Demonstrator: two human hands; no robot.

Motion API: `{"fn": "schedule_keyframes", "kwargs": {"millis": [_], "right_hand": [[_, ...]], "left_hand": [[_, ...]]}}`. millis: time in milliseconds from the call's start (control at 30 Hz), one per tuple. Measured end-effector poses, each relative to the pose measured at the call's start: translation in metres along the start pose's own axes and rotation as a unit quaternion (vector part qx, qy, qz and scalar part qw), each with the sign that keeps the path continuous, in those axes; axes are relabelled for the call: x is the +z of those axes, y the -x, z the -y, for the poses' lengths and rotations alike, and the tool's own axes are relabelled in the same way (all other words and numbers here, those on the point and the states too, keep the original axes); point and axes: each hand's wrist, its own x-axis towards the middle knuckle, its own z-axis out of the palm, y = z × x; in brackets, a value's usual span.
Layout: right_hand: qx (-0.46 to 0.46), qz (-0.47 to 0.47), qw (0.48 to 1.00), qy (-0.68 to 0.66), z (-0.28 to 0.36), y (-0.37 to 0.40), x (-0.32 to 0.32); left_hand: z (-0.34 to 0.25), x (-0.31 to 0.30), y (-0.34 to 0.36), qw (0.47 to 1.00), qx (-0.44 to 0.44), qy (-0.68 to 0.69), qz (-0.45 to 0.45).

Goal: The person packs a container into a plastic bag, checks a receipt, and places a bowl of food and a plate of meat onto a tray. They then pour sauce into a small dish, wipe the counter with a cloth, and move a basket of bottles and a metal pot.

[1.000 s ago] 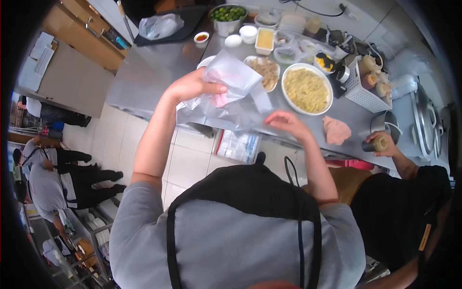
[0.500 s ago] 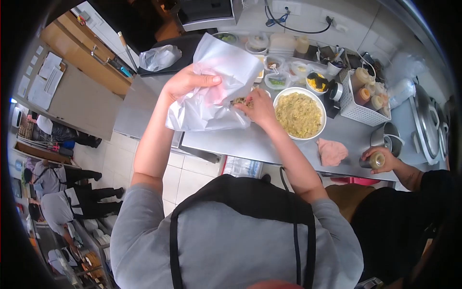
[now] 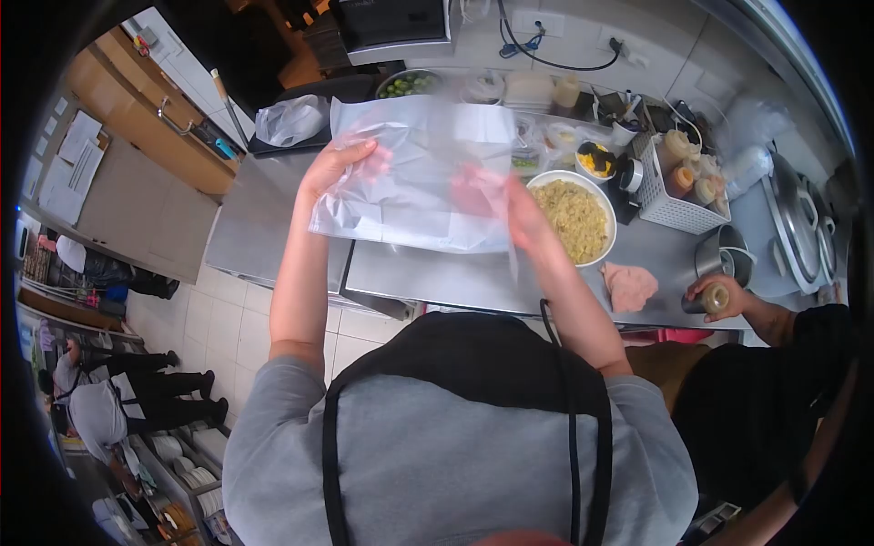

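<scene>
A translucent white plastic bag (image 3: 423, 173) is spread out between my two hands over the counter. My left hand (image 3: 341, 168) grips its left side, thumb in front and the other fingers showing faintly through the film. At the bag's right edge, my right hand (image 3: 528, 217) is blurred by motion, its fingers behind the film and closed on the plastic. Right of that hand stands a white bowl (image 3: 612, 238) full of a yellowish mashed food (image 3: 572, 218).
A steel counter (image 3: 428, 278) runs in front of me. A pink cloth (image 3: 628, 287), a metal pot (image 3: 710, 255) and a white basket of bottles (image 3: 683, 211) are to the right. A co-worker's hand (image 3: 719, 298) holds a jar there. Green fruits (image 3: 410, 85) fill a bowl behind.
The bag has been spread wider and flatter. My right hand has moved from the small food containers beside the bowl to the bag's right edge. The view has shifted slightly.
</scene>
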Motion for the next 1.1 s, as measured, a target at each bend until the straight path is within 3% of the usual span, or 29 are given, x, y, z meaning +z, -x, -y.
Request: {"fn": "schedule_keyframes", "kwargs": {"millis": [33,100,233,300,333,367,433,500,533,600,633,667,700,733,767,833,867,933,1000,1033,1100], "right_hand": [[0.0,-0.003,1.0,0.001,0.001,0.002,0.0],[-0.004,-0.125,0.967,0.22,0.007,0.005,0.002],[-0.051,-0.152,0.967,0.197,0.013,-0.001,-0.026],[-0.077,-0.222,0.938,0.255,0.022,-0.002,-0.023],[-0.085,-0.22,0.936,0.26,0.026,-0.005,-0.02],[-0.099,-0.262,0.922,0.267,0.026,-0.008,-0.013],[-0.12,-0.301,0.905,0.276,0.01,-0.014,-0.005],[-0.234,-0.153,0.888,0.365,-0.022,-0.022,-0.016],[-0.236,-0.151,0.887,0.367,-0.015,-0.023,-0.008],[-0.132,-0.226,0.822,0.506,0.0,-0.024,0.006],[-0.196,-0.239,0.779,0.546,0.005,-0.022,-0.008],[-0.258,-0.25,0.731,0.581,0.014,-0.018,-0.026],[-0.298,-0.303,0.742,0.518,0.03,-0.012,-0.026],[-0.324,-0.348,0.687,0.55,0.048,-0.006,-0.053],[-0.437,-0.345,0.578,0.597,0.073,0.001,-0.069],[-0.362,-0.374,0.529,0.67,0.107,0.021,-0.062],[-0.363,-0.374,0.528,0.67,0.112,0.021,-0.051],[-0.396,-0.374,0.467,0.697,0.115,0.015,-0.025],[-0.429,-0.305,0.419,0.74,0.113,0.002,0.001],[-0.388,-0.265,0.436,0.767,0.105,-0.003,0.018],[-0.339,-0.222,0.452,0.795,0.093,-0.006,0.041]], "left_hand": [[0.004,-0.003,-0.003,1.0,-0.002,0.002,0.002],[0.01,-0.008,-0.01,1.0,-0.002,0.018,0.023],[0.022,-0.016,-0.031,0.997,-0.02,-0.037,0.057],[0.044,-0.02,-0.054,0.965,-0.011,-0.221,-0.143],[0.059,-0.018,-0.061,0.897,0.149,-0.357,-0.212],[0.063,-0.002,-0.061,0.851,0.245,-0.406,-0.224],[0.054,0.067,-0.039,0.904,0.244,-0.336,-0.102],[0.06,0.116,-0.026,0.956,0.188,-0.224,-0.013],[0.061,0.125,-0.025,0.974,0.147,-0.171,0.01],[0.062,0.112,-0.034,0.953,0.194,-0.23,-0.037],[0.057,0.106,-0.034,0.924,0.237,-0.288,-0.082],[0.05,0.1,-0.031,0.846,0.33,-0.388,-0.155],[0.049,0.084,-0.031,0.807,0.372,-0.421,-0.184],[0.048,0.065,-0.031,0.763,0.411,-0.452,-0.212],[0.043,0.046,-0.027,0.739,0.393,-0.493,-0.238],[0.045,0.027,-0.025,0.775,0.266,-0.524,-0.235],[0.047,0.028,-0.027,0.775,0.266,-0.524,-0.234],[0.042,0.049,-0.026,0.821,0.21,-0.51,-0.148],[0.015,0.095,-0.012,0.848,0.27,-0.448,-0.087],[0.005,0.121,-0.01,0.849,0.268,-0.448,-0.086],[-0.003,0.159,-0.009,0.712,0.399,-0.555,-0.16]]}}
